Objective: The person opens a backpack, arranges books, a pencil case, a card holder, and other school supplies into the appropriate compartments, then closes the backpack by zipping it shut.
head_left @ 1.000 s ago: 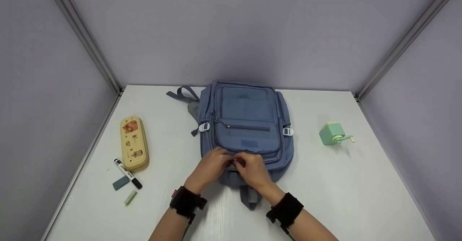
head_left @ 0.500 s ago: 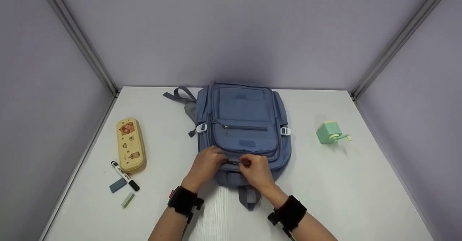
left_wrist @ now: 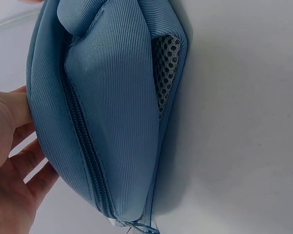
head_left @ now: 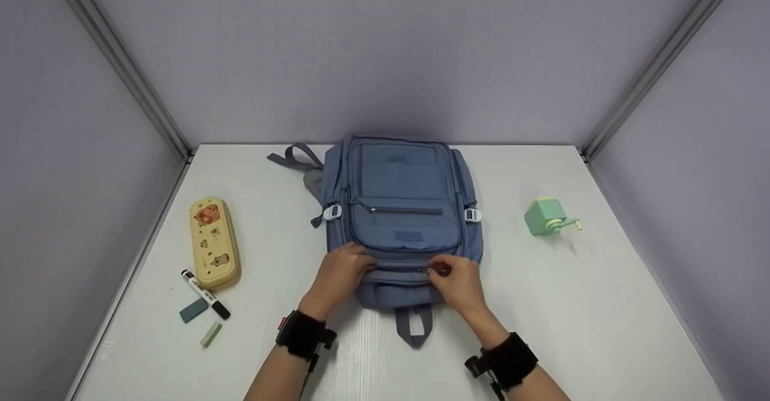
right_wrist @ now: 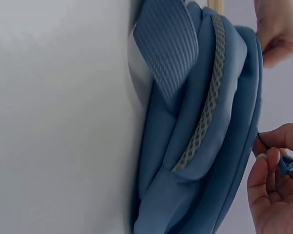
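Note:
A blue backpack point(head_left: 409, 178) lies on its back, its top end and carry loop point(head_left: 415, 329) toward me. My left hand point(head_left: 341, 270) grips the fabric at the left end of the upper zipper point(head_left: 397, 269); in the left wrist view its fingers bend at the edge of the bag. My right hand point(head_left: 460, 281) pinches the zipper pull farther right along that zipper. The right wrist view shows the cord and blue loop of the pull point(right_wrist: 287, 165) between thumb and fingers. How far the zipper parts is hard to tell.
On the left of the white table point(head_left: 144, 365) lie a yellow pencil case point(head_left: 212, 241), a marker point(head_left: 206, 294), a blue eraser-like block point(head_left: 194, 310) and a pale green block point(head_left: 211, 334). A green crank pencil sharpener point(head_left: 545, 216) stands at the right.
My right hand has moved right along the zipper with the pull, away from the left hand. The left hand keeps its hold near the zipper's left end. The head view has shifted slightly.

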Tool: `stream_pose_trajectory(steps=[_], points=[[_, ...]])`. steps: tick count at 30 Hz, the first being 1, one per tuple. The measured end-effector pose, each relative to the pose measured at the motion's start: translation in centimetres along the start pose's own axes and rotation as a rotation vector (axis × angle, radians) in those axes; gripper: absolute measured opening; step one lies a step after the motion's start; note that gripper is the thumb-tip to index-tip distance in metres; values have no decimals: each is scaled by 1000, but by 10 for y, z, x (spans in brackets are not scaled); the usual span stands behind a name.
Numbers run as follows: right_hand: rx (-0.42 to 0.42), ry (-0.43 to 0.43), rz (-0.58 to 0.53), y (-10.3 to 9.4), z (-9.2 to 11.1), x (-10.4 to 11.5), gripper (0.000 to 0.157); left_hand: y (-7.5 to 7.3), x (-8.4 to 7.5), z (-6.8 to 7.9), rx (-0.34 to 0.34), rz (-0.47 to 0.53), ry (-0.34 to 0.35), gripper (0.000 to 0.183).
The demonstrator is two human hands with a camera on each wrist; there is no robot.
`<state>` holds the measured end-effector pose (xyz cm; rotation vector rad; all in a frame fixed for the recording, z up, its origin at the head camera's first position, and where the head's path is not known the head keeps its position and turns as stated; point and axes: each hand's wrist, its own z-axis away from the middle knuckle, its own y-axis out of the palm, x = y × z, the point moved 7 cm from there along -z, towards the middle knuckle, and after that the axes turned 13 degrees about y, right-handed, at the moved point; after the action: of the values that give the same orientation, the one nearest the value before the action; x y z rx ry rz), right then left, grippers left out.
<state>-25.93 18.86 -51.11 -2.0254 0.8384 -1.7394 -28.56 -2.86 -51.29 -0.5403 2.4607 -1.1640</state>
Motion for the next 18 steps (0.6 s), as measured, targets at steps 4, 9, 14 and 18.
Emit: stream_pose_trajectory(steps=[4, 9, 14, 18], points=[[-3, 36, -15, -12, -2, -15, 13, 0, 0, 0, 2, 2, -3, 5], [-35, 79, -14, -28, -5, -33, 11, 0, 1, 1, -4, 4, -17, 5], [-12, 120, 24, -33, -7, -45, 9, 0, -1, -3, 33, -21, -41, 6], [37, 135, 68, -28, -8, -47, 10, 3, -7, -14, 131, -51, -67, 10]])
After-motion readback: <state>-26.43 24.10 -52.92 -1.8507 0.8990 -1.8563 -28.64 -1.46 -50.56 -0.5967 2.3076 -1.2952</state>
